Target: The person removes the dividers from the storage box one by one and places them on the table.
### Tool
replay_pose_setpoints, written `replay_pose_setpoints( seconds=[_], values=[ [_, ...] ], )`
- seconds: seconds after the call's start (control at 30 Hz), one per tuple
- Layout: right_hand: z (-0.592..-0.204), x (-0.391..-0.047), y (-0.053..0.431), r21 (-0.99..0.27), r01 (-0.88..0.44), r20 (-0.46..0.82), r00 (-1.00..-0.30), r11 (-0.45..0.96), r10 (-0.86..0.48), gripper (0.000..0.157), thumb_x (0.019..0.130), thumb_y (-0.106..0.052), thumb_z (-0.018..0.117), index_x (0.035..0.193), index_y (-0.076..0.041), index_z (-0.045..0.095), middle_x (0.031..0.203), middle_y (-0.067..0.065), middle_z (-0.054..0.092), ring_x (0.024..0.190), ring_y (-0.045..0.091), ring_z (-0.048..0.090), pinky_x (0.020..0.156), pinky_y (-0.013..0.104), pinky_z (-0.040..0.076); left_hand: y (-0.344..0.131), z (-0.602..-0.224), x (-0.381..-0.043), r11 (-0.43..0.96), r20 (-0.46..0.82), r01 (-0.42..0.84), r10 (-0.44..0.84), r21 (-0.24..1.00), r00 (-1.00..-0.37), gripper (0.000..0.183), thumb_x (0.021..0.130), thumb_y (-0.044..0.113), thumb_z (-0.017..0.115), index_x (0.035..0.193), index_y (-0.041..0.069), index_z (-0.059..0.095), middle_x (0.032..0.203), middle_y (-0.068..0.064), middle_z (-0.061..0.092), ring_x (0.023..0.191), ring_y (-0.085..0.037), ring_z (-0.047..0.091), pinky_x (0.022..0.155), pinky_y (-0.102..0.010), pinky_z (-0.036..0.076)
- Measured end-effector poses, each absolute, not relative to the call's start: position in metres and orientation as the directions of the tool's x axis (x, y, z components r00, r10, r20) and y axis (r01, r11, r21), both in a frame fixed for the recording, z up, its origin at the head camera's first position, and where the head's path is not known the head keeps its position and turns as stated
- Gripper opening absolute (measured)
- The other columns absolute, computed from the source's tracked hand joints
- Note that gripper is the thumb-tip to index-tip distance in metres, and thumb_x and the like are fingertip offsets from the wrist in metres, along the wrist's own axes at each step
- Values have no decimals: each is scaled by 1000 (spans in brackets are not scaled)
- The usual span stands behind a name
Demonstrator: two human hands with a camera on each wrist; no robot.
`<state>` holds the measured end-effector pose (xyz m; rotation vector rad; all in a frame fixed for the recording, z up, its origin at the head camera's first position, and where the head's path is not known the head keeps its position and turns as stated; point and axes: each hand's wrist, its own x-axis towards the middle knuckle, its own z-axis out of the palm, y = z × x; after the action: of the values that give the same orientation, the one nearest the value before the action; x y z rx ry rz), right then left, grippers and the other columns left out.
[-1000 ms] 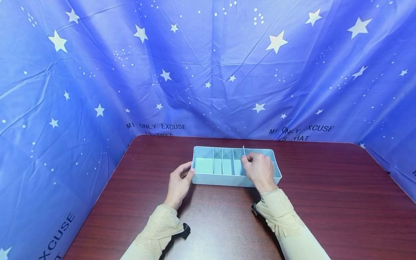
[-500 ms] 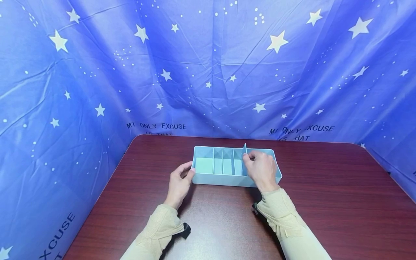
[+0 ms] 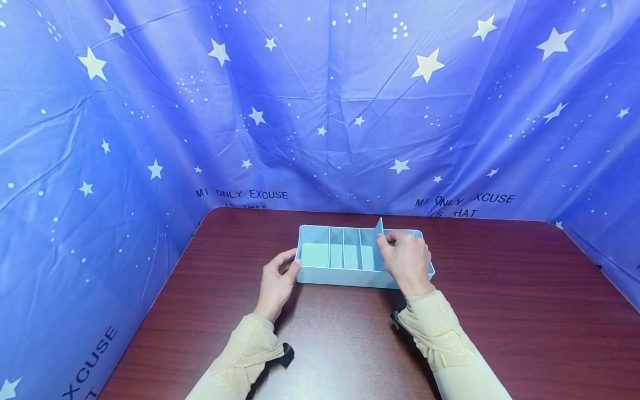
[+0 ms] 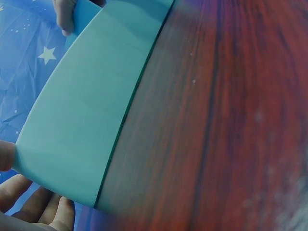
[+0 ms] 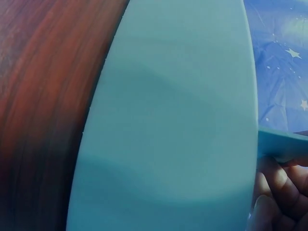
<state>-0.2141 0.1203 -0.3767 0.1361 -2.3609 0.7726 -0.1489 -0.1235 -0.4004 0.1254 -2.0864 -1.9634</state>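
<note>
A light blue divided storage box (image 3: 345, 276) sits on the table, its long side facing me. Several thin upright dividers cross its inside. My left hand (image 3: 273, 284) holds the box's left end, thumb at the near corner and fingers along the end wall; the left wrist view shows these fingers (image 4: 41, 206) close up. With thumb and fingers my right hand (image 3: 407, 256) pinches a divider (image 3: 379, 226) in the right half of the box. This divider stands tilted, its top above the rim. The right hand hides much of the right compartment.
The box rests on a dark red wood-grain table (image 3: 505, 278), near its far edge. Behind and beside the table hangs a blue cloth (image 3: 300, 89) with white stars and printed words.
My right hand has shifted slightly right and drawn the divider up and rightward, so more of it shows above the rim. The left hand and the box stay in place.
</note>
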Motion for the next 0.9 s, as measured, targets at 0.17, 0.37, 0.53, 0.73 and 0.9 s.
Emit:
replay_pose_setpoints(
  seconds=[0.17, 0.37, 0.53, 0.73, 0.9],
  values=[
    [-375, -214, 122, -494, -303, 639, -763, 815, 103, 16, 78, -21, 68, 63, -16, 71, 52, -2, 60, 53, 29, 58, 44, 44, 41, -123, -400, -149, 75, 142, 127, -247, 989, -959, 29, 90, -1, 59, 118, -8, 61, 114, -29, 62, 97, -24, 63, 75, -17, 47],
    [-371, -213, 121, -495, -314, 661, -742, 810, 117, 16, 77, -20, 69, 62, -15, 71, 53, -1, 61, 53, 31, 60, 45, 47, 42, -123, -400, -148, 69, 147, 134, -244, 989, -959, 29, 90, -1, 59, 118, -9, 61, 115, -29, 62, 99, -25, 62, 76, -17, 47],
    [-367, -212, 122, -500, -333, 676, -727, 799, 120, 16, 77, -19, 70, 62, -14, 70, 52, 0, 61, 54, 31, 60, 47, 47, 42, -124, -402, -150, 71, 139, 125, -247, 990, -959, 29, 90, -1, 59, 118, -9, 61, 115, -29, 62, 100, -27, 62, 76, -16, 46],
    [-365, -211, 122, -521, -344, 669, -733, 781, 124, 17, 78, -19, 70, 61, -14, 70, 51, -2, 59, 52, 27, 58, 47, 44, 40, -128, -425, -163, 51, 126, 117, -251, 992, -960, 31, 91, 1, 61, 121, -8, 60, 116, -26, 62, 102, -26, 62, 77, -18, 47],
    [-364, -211, 122, -539, -336, 659, -739, 772, 138, 17, 79, -20, 69, 63, -14, 69, 52, -4, 59, 51, 23, 57, 49, 43, 40, -129, -433, -167, 43, 130, 123, -254, 991, -958, 32, 90, 4, 63, 121, -5, 62, 115, -23, 64, 99, -21, 63, 78, -19, 48]
  ],
)
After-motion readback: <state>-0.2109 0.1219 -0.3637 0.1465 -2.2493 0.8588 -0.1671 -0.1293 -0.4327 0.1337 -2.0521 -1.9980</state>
